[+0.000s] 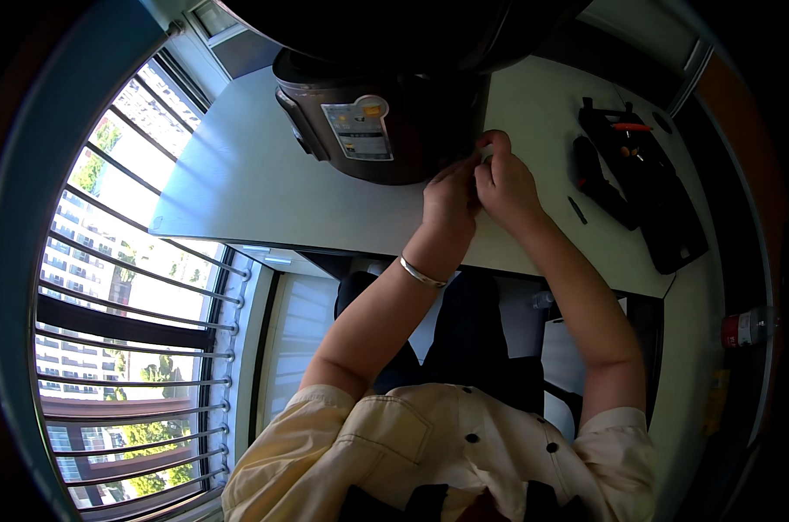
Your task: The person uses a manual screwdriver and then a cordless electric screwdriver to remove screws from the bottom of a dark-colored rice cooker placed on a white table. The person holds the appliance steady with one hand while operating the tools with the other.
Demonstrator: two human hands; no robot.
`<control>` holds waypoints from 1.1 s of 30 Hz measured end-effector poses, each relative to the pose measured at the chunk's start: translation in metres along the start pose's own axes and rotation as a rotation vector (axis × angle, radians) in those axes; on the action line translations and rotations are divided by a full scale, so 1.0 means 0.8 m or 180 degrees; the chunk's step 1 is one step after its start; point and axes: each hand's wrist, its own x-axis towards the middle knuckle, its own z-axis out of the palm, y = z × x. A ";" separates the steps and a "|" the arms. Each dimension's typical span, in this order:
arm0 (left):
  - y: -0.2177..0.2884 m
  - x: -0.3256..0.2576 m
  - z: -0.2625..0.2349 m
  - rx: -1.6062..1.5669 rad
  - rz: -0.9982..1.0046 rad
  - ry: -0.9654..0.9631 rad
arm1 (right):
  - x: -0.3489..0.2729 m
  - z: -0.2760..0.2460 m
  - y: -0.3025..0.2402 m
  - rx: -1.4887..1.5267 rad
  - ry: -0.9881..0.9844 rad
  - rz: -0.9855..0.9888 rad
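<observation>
left hand [449, 200]: fingers pressed together, pinching something too small to tell | right hand [505, 181]: fingertips pinched against the left's, item's axis hidden | both touching beside dark cooker [373, 122], upright on white table [247, 191] | black tool case [647, 196] lies to the right

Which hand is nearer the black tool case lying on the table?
Right. The right hand is beside the left, by the dark cooker, on the side toward the black tool case; the left hand is farther from it.

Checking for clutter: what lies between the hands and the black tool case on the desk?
In the head view, a small dark pen-like tool lies between the right hand and the black tool case.
</observation>
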 end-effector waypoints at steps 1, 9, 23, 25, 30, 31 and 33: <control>-0.006 0.010 -0.005 0.0032 -0.0007 -0.0066 | 0.000 0.001 0.006 0.0105 0.0045 0.0009; 0.002 0.008 -0.016 0.0208 0.0209 -0.0082 | -0.020 -0.039 -0.002 0.2429 -0.1185 0.1997; 0.004 0.015 -0.021 0.0570 0.0024 -0.0257 | -0.042 -0.001 0.009 -0.1379 0.0455 -0.0823; 0.007 0.008 -0.020 0.0731 -0.0001 -0.0390 | -0.043 -0.003 0.008 -0.1632 0.0375 -0.0858; 0.045 -0.051 -0.014 0.2702 0.0698 -0.0726 | -0.034 -0.008 0.024 -0.0966 0.0454 -0.0646; 0.058 -0.054 -0.022 0.3123 0.1745 -0.0491 | -0.034 -0.009 0.027 -0.0751 0.0413 -0.0527; 0.093 -0.054 -0.028 0.3415 0.3946 -0.0151 | -0.024 -0.016 0.030 0.0312 -0.0310 0.0246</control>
